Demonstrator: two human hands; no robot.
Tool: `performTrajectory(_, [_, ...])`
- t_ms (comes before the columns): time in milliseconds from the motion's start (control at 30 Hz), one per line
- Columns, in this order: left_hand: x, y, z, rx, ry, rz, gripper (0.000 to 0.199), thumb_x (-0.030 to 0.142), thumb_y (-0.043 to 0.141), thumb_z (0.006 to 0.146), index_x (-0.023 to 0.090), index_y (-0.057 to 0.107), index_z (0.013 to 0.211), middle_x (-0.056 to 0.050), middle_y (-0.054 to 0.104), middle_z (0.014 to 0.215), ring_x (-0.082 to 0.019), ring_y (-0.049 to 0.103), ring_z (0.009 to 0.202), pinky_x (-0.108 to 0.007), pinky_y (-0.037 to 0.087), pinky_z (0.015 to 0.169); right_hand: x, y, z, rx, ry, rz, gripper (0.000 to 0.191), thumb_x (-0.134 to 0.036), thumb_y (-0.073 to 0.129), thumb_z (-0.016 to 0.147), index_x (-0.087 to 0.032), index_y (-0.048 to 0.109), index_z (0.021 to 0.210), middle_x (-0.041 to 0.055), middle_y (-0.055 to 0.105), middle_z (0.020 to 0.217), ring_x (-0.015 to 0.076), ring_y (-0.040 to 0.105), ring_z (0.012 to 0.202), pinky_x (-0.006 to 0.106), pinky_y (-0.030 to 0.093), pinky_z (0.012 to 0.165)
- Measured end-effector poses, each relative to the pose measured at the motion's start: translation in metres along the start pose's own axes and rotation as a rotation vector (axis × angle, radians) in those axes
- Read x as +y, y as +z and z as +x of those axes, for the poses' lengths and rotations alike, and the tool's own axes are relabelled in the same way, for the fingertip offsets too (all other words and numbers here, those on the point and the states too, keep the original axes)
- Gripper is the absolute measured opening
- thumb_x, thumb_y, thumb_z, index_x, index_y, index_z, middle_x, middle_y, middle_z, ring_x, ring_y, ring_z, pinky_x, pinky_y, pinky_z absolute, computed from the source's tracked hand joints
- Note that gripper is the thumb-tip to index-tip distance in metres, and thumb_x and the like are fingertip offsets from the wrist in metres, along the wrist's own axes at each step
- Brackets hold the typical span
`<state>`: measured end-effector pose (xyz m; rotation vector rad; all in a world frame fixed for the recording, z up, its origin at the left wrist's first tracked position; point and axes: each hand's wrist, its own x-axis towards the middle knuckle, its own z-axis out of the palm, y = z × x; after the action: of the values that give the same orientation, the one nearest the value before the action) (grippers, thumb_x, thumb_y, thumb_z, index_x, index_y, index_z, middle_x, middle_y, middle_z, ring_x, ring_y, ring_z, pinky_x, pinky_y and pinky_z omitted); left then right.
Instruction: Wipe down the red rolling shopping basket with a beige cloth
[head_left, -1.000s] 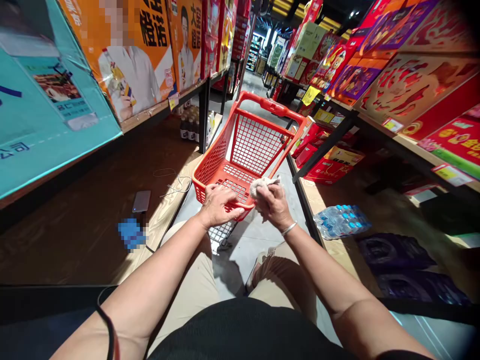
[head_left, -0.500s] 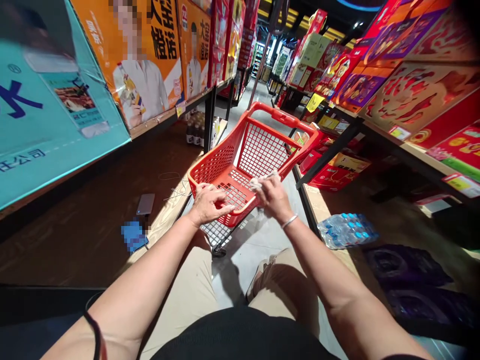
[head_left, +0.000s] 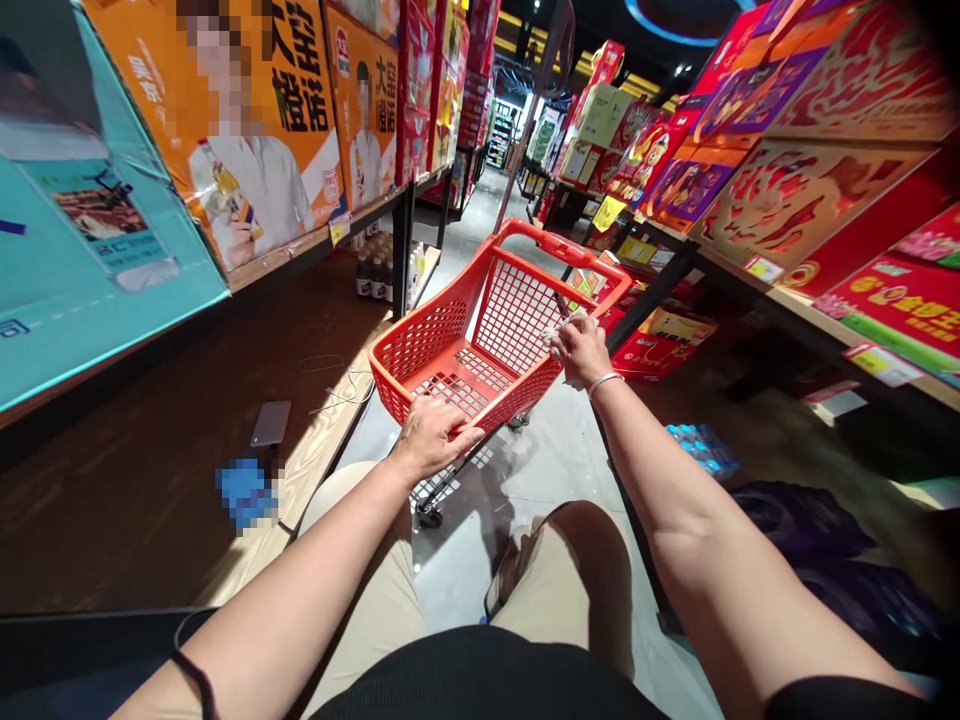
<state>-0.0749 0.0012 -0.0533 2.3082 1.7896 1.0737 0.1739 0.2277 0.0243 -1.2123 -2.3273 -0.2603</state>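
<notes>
A red plastic shopping cart stands before my knees, its grid basket showing no goods inside. My left hand is closed over the near rim of the basket, with the thumb lying along the outside. My right hand, a bracelet on its wrist, presses a crumpled whitish cloth onto the cart's right rim, towards the handle. Part of the cloth is hidden under the fingers.
Shelves with orange cartons and a turquoise carton line my left. Red gift boxes fill the right shelves. On the lower left lie a grey flat device and a cable. Shrink-wrapped bottles lie low right.
My right hand has slid the cloth forward and to the right along the cart's rim. My left hand has shifted slightly and now grips the near rim. The view has turned a little right.
</notes>
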Motion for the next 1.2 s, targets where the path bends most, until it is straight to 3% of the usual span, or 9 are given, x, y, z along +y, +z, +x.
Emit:
performTrajectory(100, [-0.003,0.0,0.003,0.017,-0.031,0.013,0.048,0.059,0.053,0.094,0.021,0.063,0.066,-0.003,0.066,0.067,-0.019,0.057,0.072,-0.037,0.037,0.08,-0.017,0.007,-0.007,-0.026,0.031,0.021,0.024,-0.032,0.051,0.101,-0.016,0.068,0.101,0.0156,0.06,0.121,0.0225,0.05,0.096,0.039,0.044,0.085])
performTrajectory(233, [-0.004,-0.007,0.006,-0.022,-0.043,0.047,0.041,0.05,0.053,0.095,0.02,0.066,0.069,-0.004,0.069,0.071,-0.02,0.062,0.077,-0.039,0.038,0.083,-0.091,0.01,-0.05,-0.02,-0.069,-0.055,0.025,-0.031,0.045,0.103,-0.017,0.066,0.104,0.0187,0.059,0.127,0.0276,0.05,0.099,0.042,0.044,0.084])
performTrajectory(400, [0.002,-0.014,0.004,-0.065,-0.013,0.185,0.035,0.031,0.045,0.098,0.021,0.067,0.123,-0.01,0.075,0.105,-0.026,0.066,0.096,-0.044,0.042,0.089,-0.147,0.001,-0.079,-0.089,-0.334,-0.15,0.031,-0.03,0.035,0.106,-0.02,0.063,0.114,0.0133,0.062,0.121,0.0272,0.05,0.1,0.043,0.043,0.087])
performTrajectory(533, [-0.003,-0.013,-0.002,-0.052,0.003,0.171,0.034,0.023,0.038,0.099,0.018,0.066,0.118,-0.01,0.074,0.1,-0.024,0.065,0.091,-0.04,0.046,0.085,-0.105,-0.005,-0.052,-0.067,-0.366,-0.172,0.033,-0.036,0.038,0.106,-0.02,0.066,0.105,0.0123,0.064,0.118,0.0255,0.051,0.099,0.04,0.041,0.083])
performTrajectory(667, [-0.019,-0.016,-0.004,-0.013,0.016,0.134,0.034,0.029,0.037,0.101,0.02,0.068,0.113,-0.009,0.075,0.102,-0.023,0.065,0.092,-0.041,0.047,0.088,-0.026,-0.007,-0.016,0.043,-0.124,-0.139,0.027,-0.038,0.049,0.101,-0.019,0.069,0.098,0.0132,0.065,0.114,0.0251,0.048,0.095,0.04,0.042,0.084])
performTrajectory(767, [-0.022,-0.017,-0.003,-0.024,0.002,0.142,0.034,0.03,0.037,0.1,0.021,0.067,0.115,-0.009,0.075,0.106,-0.024,0.065,0.097,-0.042,0.045,0.091,-0.003,-0.003,-0.008,0.155,0.013,-0.072,0.028,-0.041,0.051,0.099,-0.02,0.069,0.092,0.0142,0.066,0.107,0.028,0.047,0.098,0.042,0.043,0.084])
performTrajectory(933, [-0.015,-0.013,0.0,-0.029,-0.019,0.17,0.039,0.043,0.059,0.087,0.018,0.064,0.116,-0.012,0.073,0.11,-0.03,0.064,0.102,-0.048,0.045,0.096,-0.074,0.02,-0.048,0.128,-0.041,0.037,0.03,-0.033,0.043,0.102,-0.018,0.067,0.111,0.0171,0.064,0.118,0.0293,0.05,0.107,0.046,0.042,0.094])
performTrajectory(1067, [-0.014,-0.014,0.001,-0.045,0.02,0.158,0.038,0.032,0.062,0.08,0.017,0.062,0.116,-0.011,0.072,0.108,-0.029,0.064,0.102,-0.046,0.044,0.098,-0.144,0.042,-0.093,0.076,-0.181,0.219,0.035,-0.03,0.044,0.102,-0.024,0.056,0.134,0.0144,0.058,0.133,0.0282,0.051,0.121,0.046,0.04,0.101])
performTrajectory(1200, [-0.014,-0.016,0.001,-0.093,0.026,0.184,0.036,0.016,0.056,0.073,0.017,0.062,0.109,-0.01,0.071,0.1,-0.028,0.063,0.097,-0.043,0.045,0.095,-0.159,0.07,-0.124,0.018,-0.134,0.209,0.038,-0.024,0.051,0.097,-0.027,0.055,0.135,0.0163,0.048,0.14,0.0325,0.042,0.135,0.055,0.036,0.109])
